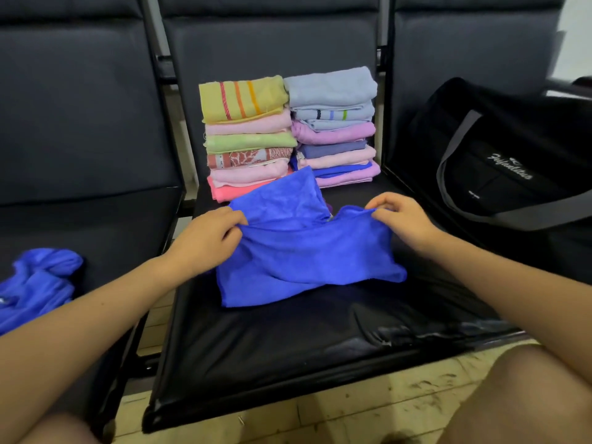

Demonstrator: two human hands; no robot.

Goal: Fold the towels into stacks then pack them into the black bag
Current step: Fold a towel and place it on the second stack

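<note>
Gripping blue towel [298, 251], both hands

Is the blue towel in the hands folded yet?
Partly: the blue towel is doubled over but rumpled, both hands pinching its top edge.

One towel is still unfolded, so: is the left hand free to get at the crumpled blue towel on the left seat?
Probably not yet: the left hand grips the blue towel being folded. The crumpled blue towel lies uncovered, with nothing blocking it.
</note>
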